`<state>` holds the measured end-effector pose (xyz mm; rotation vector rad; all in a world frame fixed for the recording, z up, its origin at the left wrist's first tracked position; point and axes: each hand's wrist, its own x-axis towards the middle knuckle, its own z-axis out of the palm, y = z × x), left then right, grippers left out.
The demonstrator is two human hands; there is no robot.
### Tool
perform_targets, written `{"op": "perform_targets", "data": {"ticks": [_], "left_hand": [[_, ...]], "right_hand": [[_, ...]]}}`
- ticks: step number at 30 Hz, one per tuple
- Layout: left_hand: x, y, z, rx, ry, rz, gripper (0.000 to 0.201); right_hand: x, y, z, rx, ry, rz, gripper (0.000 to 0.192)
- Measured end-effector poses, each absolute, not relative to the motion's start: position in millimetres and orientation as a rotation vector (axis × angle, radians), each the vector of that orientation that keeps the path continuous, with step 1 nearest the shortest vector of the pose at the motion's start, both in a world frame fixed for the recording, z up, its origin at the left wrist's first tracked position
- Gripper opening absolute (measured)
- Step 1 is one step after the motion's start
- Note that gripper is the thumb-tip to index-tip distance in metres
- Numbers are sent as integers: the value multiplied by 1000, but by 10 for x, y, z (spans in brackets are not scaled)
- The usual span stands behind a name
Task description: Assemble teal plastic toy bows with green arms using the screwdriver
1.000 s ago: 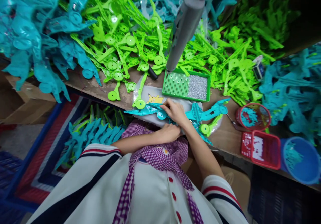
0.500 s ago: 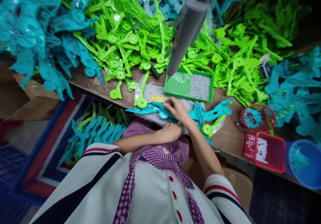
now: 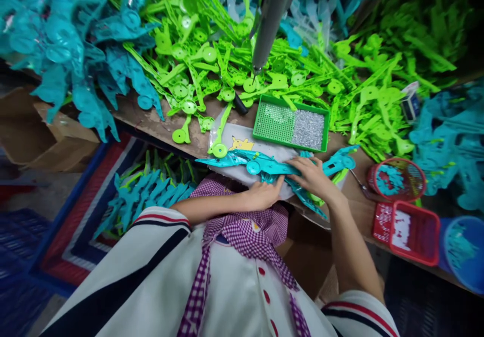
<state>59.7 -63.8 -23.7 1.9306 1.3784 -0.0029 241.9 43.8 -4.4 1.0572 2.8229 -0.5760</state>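
Starting at your far left, at about nine to ten o'clock, a heap of teal plastic parts [image 3: 75,50] spills over the edge of the wooden workbench [image 3: 151,120], banked up out of the working patch but within a reach. Below the bench edge at eight o'clock more teal pieces [image 3: 143,196] lie stacked in a bin, seemingly a drop spot you can feed without looking up. Moving in, your left hand [image 3: 264,193] rests at the bench edge at six o'clock, fingers curled down on the near side of the teal assembly [image 3: 264,166]; how tightly it grips you cannot tell from here, but it looks placed to pin the piece against sliding. That assembly lies flat across a pale sheet with a yellow cartoon print [image 3: 236,143], dead centre in front of you, its pointed end aimed to nine o'clock. Your right hand [image 3: 313,176] lies just to the right, palm down with fingers spread over the assembly's middle, pressing rather than pinching. Straight ahead at twelve o'clock a grey hanging screwdriver [image 3: 270,19] dangles over the green screw tray [image 3: 291,125], kept close so tool and screws share one reach. Behind spreads the lime-green parts pile [image 3: 227,60]. At three to four o'clock sit a red round basket [image 3: 397,178], a red square basket [image 3: 406,231] and a blue tub [image 3: 463,251].
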Motion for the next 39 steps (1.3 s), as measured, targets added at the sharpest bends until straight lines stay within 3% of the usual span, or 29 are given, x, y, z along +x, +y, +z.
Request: {"op": "perform_targets", "data": {"ticks": [11,15,21,24,27,32,39], "left_hand": [[789,-439,184,1941,1460,-174,57],[759,-202,329,1954,1351,-282,41],[584,-311,200,1926,1350,-215,58],[603,-501,106,1884,1408,-206,68],[668,-606,53,1891,1417,-187,69],[686,-651,-42,1909,1406,-90,69],[647,-659,-77,1813,1393,0,54]], "right_hand": [[2110,526,664,1150,3032,-329,46],[2043,638,737,1259,3053,-213,46],[2095,409,794,1164,2971,-239,47],[2119,309,930,1104,2940,-488,49],[2052,444,991,980,2784,-989,50],[1810,936,710,830,2240,-1694,46],[1411,1112,266,767,1773,-1974,43]]}}
